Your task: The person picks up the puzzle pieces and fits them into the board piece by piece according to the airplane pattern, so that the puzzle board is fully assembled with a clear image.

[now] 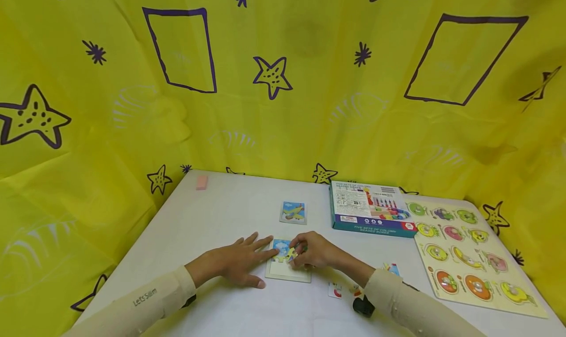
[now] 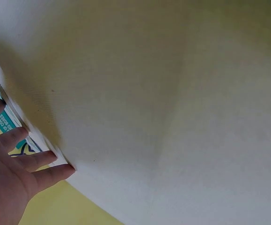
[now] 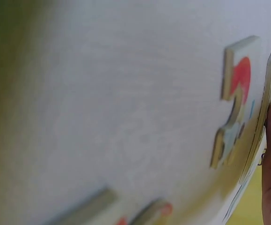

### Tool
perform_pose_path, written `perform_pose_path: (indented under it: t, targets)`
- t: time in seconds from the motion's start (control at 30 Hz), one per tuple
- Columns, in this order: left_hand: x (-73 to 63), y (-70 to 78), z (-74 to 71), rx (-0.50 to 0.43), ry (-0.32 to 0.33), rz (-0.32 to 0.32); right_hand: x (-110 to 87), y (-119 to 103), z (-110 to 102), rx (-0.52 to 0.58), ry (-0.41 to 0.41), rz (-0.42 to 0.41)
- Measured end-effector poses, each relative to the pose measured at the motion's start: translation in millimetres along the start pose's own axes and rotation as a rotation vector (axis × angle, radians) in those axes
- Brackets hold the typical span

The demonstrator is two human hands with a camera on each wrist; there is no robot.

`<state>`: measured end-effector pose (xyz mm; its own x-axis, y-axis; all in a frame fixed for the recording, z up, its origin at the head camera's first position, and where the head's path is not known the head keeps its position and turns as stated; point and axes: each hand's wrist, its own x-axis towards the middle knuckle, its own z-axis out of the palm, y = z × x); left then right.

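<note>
A small jigsaw tray [image 1: 288, 276] lies on the table in front of me, its lower part bare. In its upper left sits a blue-sky puzzle piece [image 1: 279, 245]. My left hand [image 1: 239, 262] is spread with straight fingers, its fingertips on the tray's left side. Between thumb and fingers, my right hand [image 1: 317, 251] pinches a yellow and blue puzzle piece [image 1: 292, 254] at the tray's upper right; the fingers hide part of it. Loose pieces lie near the right forearm, among them a white piece with red [image 1: 335, 290], seen closer as a puzzle piece [image 3: 240, 77] in the right wrist view.
Behind the tray lies a small airplane picture puzzle [image 1: 293, 212]. A bead-set box [image 1: 371, 209] and a fruit peg board [image 1: 475, 258] occupy the right side. Far left is a pink block [image 1: 201, 182]. Yellow patterned cloth [image 1: 283, 121] hangs around the white table [image 1: 221, 214].
</note>
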<state>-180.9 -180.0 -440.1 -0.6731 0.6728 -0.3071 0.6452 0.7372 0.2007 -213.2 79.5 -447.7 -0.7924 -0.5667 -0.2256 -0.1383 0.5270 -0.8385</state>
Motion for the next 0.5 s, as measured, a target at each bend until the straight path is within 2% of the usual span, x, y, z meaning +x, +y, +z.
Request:
perform_pose_path:
  t: [0.3, 0.5]
  targets:
    - [0.7, 0.0, -0.7, -0.002, -0.001, 0.002, 0.3, -1.5, 2.0, -0.060, 0.040, 0.012]
    - [1.9, -1.2, 0.7, -0.001, 0.001, 0.006, -0.1, -4.2, 0.7, -0.080, 0.021, 0.032]
